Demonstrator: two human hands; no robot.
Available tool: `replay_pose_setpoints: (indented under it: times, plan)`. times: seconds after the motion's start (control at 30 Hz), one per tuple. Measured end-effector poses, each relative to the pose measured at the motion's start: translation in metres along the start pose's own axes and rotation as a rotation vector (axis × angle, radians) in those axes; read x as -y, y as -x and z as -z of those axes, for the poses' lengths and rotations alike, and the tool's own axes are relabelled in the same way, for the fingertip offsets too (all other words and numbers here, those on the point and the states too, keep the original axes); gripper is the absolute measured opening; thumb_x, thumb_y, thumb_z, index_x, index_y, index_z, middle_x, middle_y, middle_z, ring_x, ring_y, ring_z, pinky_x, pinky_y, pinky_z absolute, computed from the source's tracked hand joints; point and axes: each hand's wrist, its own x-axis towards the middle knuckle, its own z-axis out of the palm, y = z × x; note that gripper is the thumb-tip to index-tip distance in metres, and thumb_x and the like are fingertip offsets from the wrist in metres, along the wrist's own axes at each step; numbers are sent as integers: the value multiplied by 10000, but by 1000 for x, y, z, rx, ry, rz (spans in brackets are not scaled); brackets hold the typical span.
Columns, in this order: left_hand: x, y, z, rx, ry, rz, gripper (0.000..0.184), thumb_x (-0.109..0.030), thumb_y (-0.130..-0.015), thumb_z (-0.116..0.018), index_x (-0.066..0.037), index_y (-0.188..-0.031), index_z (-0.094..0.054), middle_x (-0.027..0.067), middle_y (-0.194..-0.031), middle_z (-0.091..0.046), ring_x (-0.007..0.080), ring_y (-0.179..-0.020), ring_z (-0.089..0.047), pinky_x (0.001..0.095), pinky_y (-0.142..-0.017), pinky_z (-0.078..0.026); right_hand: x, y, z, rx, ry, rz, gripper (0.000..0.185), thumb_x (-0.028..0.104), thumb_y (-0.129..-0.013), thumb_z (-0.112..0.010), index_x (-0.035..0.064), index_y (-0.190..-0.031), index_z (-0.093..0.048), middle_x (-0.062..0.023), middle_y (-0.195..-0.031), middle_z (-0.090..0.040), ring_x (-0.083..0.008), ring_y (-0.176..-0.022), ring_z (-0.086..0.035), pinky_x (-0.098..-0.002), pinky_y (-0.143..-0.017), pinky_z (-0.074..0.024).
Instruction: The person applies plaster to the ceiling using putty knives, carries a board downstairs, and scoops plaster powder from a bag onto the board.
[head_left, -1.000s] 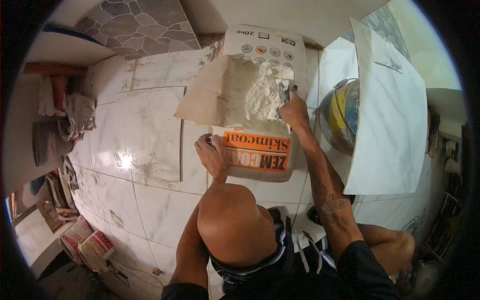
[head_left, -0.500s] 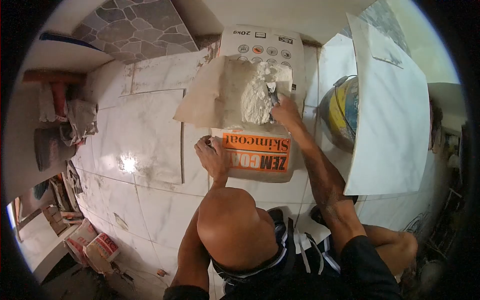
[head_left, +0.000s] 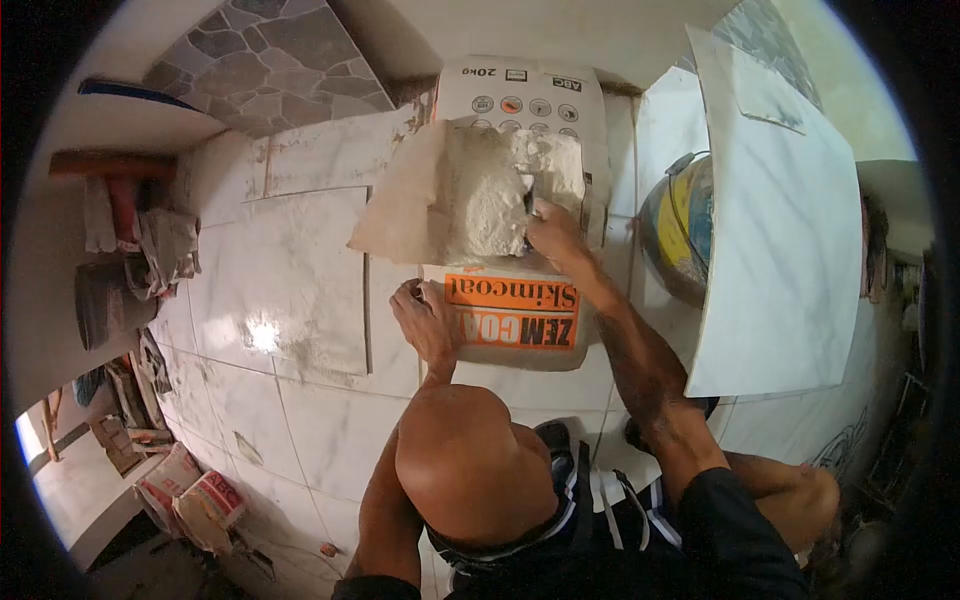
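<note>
An opened skimcoat bag (head_left: pixel 512 357) lies on the tiles in front of me, its orange label upside down to my view. White powder (head_left: pixel 487 215) fills its torn opening, and a brown paper flap (head_left: pixel 400 215) is folded out to the left. My right hand (head_left: pixel 556 236) is closed around a narrow dark tool like a putty knife (head_left: pixel 529 197), whose end is against the powder; its blade is mostly hidden. At the bag's lower left edge, my left hand (head_left: pixel 428 320) has its fingers curled, apparently gripping the paper.
Beyond lies another bag marked 20kg (head_left: pixel 520 85). A loose tile (head_left: pixel 290 280) lies left. On the right, a large white panel (head_left: pixel 780 230) partly covers a yellow and blue bucket (head_left: pixel 680 230). Crumpled red-and-white bags (head_left: pixel 208 508) sit at lower left.
My right hand and the tool have moved left and slightly down through the powder, which now spreads further left. My left hand stays at the bag's edge.
</note>
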Motion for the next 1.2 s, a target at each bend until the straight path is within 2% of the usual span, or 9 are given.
replay_pose_setpoints:
  times: [0.03, 0.13, 0.23, 0.33, 0.43, 0.63, 0.73, 0.93, 1.2]
  plan:
    - [2, 1, 1, -4, -11, -1, 327, -285, -984, -490, 5, -1120, -556, 176, -1090, -540, 349, -1003, -543, 468, -886, -438, 7, 4, -2, -39, 0, 6, 285, 68, -914, -531, -60, -1154, -618, -100, -881, -647, -176, -792, -581, -316, -693, -470]
    - [4, 0, -6, -18, -46, -33, 337, -295, -984, -484, 4, -1121, -558, 174, -1086, -542, 345, -988, -547, 463, -881, -440, 9, -6, 2, 112, -98, 14, 305, 62, -906, -547, -67, -1176, -608, -61, -847, -616, -132, -753, -541, -297, -649, -454]
    - [7, -8, -4, -48, -77, -67, 344, -298, -980, -478, 5, -1122, -559, 175, -1082, -543, 342, -972, -552, 459, -873, -445, 14, 0, 11, 195, -282, -100, 328, 64, -902, -549, -58, -1200, -609, -44, -830, -606, -108, -711, -530, -278, -604, -444]
    - [5, 1, -1, -15, -47, -35, 346, -291, -975, -476, 10, -1125, -555, 180, -1081, -543, 344, -976, -549, 460, -874, -445, 6, -2, -3, 200, -481, -44, 328, 78, -906, -542, -42, -1199, -629, -44, -830, -615, -102, -674, -525, -259, -589, -455]
    - [-2, -2, -1, -7, -26, -14, 341, -280, -972, -477, 15, -1127, -552, 184, -1085, -541, 347, -979, -548, 464, -875, -445, 7, -1, 4, 189, -377, -183, 326, 72, -914, -525, -27, -1206, -632, -30, -830, -613, -113, -667, -528, -276, -604, -481]
    - [-5, -1, 2, -2, -33, -17, 352, -283, -983, -465, 23, -1136, -548, 197, -1113, -533, 364, -1014, -541, 473, -894, -437, -5, 2, 1, 85, -499, -300, 358, 79, -925, -509, -3, -1258, -613, -57, -978, -676, -168, -800, -634, -335, -624, -546]
    - [-6, 1, 4, 29, -6, 20, 373, -295, -1001, -449, 38, -1143, -539, 213, -1149, -521, 387, -1084, -519, 487, -947, -410, -7, 10, 5, 121, -730, -227, 345, 76, -937, -498, 9, -1252, -621, -69, -1028, -668, -178, -855, -632, -347, -645, -547]
    - [4, -2, 0, -7, -17, -50, 361, -286, -977, -484, 19, -1158, -548, 212, -1123, -540, 384, -1042, -532, 481, -898, -441, 28, 38, 21, 3, -619, -299, 331, 57, -948, -486, 14, -1244, -627, -54, -971, -638, -156, -802, -585, -334, -639, -514]
    - [9, -4, 1, 30, -3, -50, 357, -296, -962, -503, 14, -1134, -547, 222, -1114, -546, 397, -1052, -531, 503, -897, -433, 37, 49, 28, -93, -539, -95, 268, 35, -916, -473, -7, -1111, -651, -39, -839, -613, -126, -693, -567, -295, -579, -491]
